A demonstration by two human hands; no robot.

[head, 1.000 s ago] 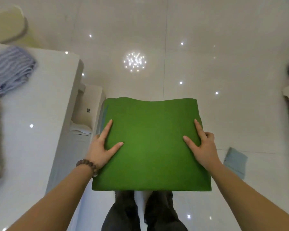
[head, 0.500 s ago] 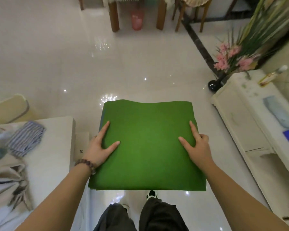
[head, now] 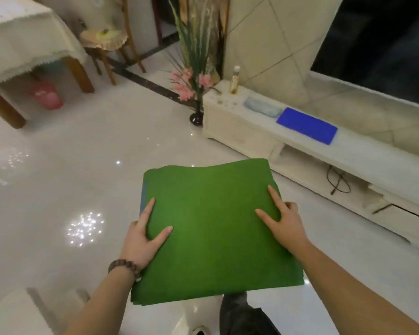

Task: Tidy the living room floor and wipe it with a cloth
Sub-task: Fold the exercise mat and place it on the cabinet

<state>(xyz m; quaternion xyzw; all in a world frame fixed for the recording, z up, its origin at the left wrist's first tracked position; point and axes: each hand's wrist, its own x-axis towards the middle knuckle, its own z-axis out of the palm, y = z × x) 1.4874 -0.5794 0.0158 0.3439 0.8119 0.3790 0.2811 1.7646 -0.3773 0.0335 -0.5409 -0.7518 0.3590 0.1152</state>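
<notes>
Swung from the floor toward the white TV cabinet (head: 307,151), both hands, left hand (head: 143,240) and right hand (head: 284,223), still clasp the folded green mat (head: 211,228) at frame center.

Open floor (head: 87,165) is seen across the left and centre of the frame. The right side is blocked by a long low cabinet (head: 348,151), with a vase of flowers (head: 194,93) at its far end. The upper left is closed off by a covered table (head: 22,42) and a stool (head: 104,42).
</notes>
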